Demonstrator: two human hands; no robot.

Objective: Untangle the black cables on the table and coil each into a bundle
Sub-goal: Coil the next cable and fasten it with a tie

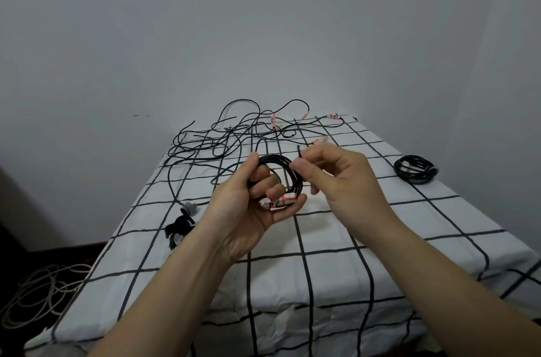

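Dim, flat, bluish-grey light falls evenly, leaving the wall (263, 20) dull and shadows soft. Wide-angle bending splays the counter (415, 242) edges outward; the lower left corner sinks dark.

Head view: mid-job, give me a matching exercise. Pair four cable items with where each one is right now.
Things:
1. half-wound coil
2. finished bundle
3. tangled cables
4. pale cable

Places:
A. down on the floor, left of the table
B. lying on the table's right side
C. spread across the table's far end
D. gripped in the left hand

Pairs: 1-D, 2-B, 3-C, 4-A
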